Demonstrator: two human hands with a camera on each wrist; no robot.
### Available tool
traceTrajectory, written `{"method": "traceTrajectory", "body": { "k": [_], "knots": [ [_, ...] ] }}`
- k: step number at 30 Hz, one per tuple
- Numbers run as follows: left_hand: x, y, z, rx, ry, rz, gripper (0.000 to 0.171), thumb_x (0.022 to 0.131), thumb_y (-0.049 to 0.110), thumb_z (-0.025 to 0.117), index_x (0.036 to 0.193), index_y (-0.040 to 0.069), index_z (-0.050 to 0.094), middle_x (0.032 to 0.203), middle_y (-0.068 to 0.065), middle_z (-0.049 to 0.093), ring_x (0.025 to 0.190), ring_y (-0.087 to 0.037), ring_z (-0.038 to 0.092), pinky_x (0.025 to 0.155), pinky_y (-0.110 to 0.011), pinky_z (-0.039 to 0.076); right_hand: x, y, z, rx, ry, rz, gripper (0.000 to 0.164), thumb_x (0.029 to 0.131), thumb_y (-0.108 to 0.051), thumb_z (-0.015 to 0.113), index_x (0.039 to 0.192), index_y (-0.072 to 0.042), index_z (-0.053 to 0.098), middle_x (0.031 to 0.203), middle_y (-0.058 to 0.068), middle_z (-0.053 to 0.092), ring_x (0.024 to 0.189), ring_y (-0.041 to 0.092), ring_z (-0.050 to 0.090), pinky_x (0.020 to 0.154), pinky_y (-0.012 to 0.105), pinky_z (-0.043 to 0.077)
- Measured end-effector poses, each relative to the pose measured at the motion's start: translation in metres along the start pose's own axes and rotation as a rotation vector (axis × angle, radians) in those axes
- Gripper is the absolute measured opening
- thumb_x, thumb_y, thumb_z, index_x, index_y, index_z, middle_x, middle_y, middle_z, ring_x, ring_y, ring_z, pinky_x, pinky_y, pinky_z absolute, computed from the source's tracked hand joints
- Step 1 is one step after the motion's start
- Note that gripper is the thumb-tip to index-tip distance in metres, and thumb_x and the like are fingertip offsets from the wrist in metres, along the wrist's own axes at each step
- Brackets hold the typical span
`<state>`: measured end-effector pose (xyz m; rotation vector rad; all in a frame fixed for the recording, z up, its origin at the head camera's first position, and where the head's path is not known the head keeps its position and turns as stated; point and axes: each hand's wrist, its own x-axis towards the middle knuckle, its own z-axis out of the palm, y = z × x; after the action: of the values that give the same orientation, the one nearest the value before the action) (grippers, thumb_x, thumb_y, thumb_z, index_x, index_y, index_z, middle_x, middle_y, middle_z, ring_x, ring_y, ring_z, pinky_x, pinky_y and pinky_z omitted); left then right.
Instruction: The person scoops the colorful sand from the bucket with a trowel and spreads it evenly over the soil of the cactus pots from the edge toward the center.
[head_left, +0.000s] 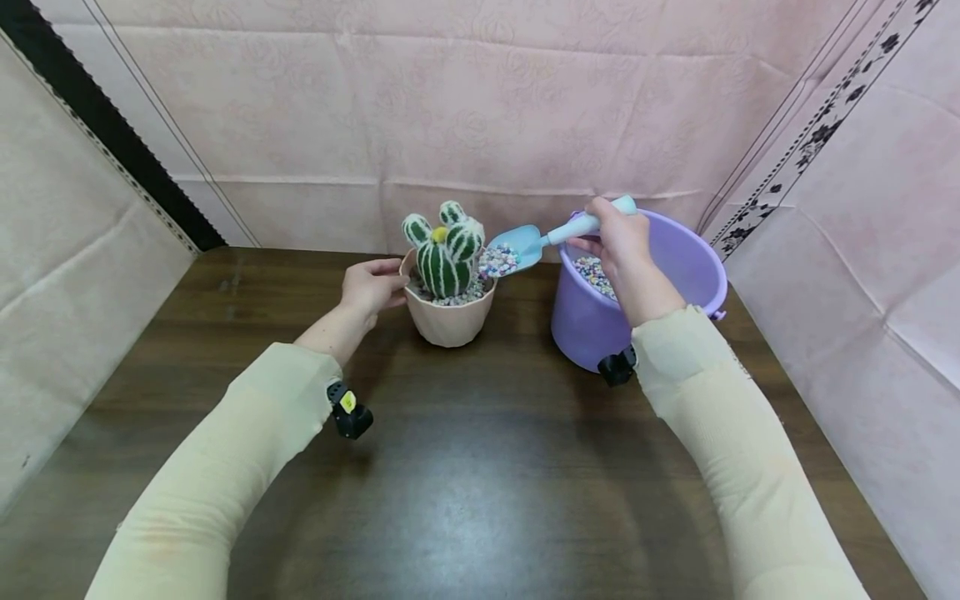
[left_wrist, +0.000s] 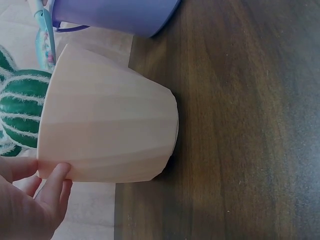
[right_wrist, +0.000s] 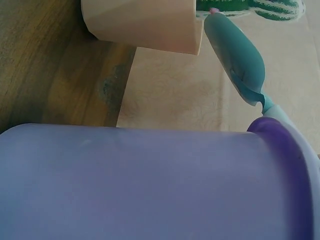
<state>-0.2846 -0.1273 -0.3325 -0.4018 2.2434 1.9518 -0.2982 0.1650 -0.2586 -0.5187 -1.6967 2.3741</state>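
A potted cactus (head_left: 444, 271), green with white fuzzy stripes and a yellow bloom, stands upright in a pale pink flowerpot (head_left: 447, 325). My left hand (head_left: 369, 287) holds the pot's left rim, with a finger at the edge and the thumb (left_wrist: 60, 172) against the outer wall. My right hand (head_left: 621, 250) grips the light blue handle of a small trowel (head_left: 531, 243). Multicoloured pebbles (head_left: 498, 261) lie in its blade, whose tip reaches the pot's right rim, close to the cactus. Grey gravel (head_left: 472, 293) shows around the plant's base.
A purple bucket (head_left: 585, 321) stands to the right of the pot, under my right forearm, with more coloured pebbles (head_left: 595, 273) inside. Everything rests on a dark wooden table (head_left: 450, 467). Pale cloth (head_left: 480, 108) hangs behind and along both sides.
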Motion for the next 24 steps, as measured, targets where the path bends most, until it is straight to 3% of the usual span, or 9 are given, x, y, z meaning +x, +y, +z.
{"method": "traceTrajectory", "body": {
  "k": [4, 12, 17, 24],
  "knots": [
    [-0.0001, -0.0001, 0.0002, 0.001, 0.002, 0.003, 0.041, 0.093, 0.006, 0.055, 0.133, 0.006, 0.051, 0.133, -0.014, 0.053, 0.114, -0.022, 0.056, 0.083, -0.024, 0.056, -0.0004, -0.0006, 0.0016, -0.009, 0.002, -0.020, 0.010, 0.082, 0.001, 0.054, 0.080, -0.008, 0.051, 0.079, 0.008, 0.060, 0.066, 0.015, 0.064, 0.049, 0.027, 0.058],
    [0.0034, 0.0008, -0.0005, 0.002, -0.014, 0.010, 0.041, 0.094, 0.005, 0.053, 0.135, 0.005, 0.049, 0.135, -0.014, 0.052, 0.116, -0.023, 0.055, 0.094, -0.032, 0.053, -0.0006, -0.0014, 0.0039, -0.011, -0.001, -0.023, 0.011, 0.082, 0.000, 0.054, 0.077, -0.009, 0.050, 0.087, 0.007, 0.057, 0.066, 0.013, 0.063, 0.048, 0.026, 0.057],
    [0.0049, 0.0015, -0.0012, 0.001, -0.013, 0.016, 0.041, 0.093, 0.005, 0.053, 0.134, 0.004, 0.049, 0.135, -0.015, 0.051, 0.116, -0.026, 0.055, 0.096, -0.034, 0.052, -0.0006, -0.0004, 0.0046, -0.018, -0.003, -0.024, 0.011, 0.081, 0.001, 0.054, 0.077, -0.009, 0.051, 0.083, 0.007, 0.059, 0.067, 0.014, 0.063, 0.048, 0.027, 0.058],
    [-0.0018, 0.0006, -0.0041, 0.026, -0.049, -0.035, 0.042, 0.093, 0.013, 0.056, 0.134, 0.004, 0.048, 0.135, -0.015, 0.051, 0.110, -0.023, 0.059, 0.093, -0.032, 0.053, -0.0028, -0.0013, 0.0050, -0.088, -0.023, -0.082, 0.012, 0.081, -0.001, 0.055, 0.073, -0.009, 0.049, 0.075, 0.003, 0.054, 0.063, 0.012, 0.062, 0.048, 0.026, 0.057]
  ]
}}
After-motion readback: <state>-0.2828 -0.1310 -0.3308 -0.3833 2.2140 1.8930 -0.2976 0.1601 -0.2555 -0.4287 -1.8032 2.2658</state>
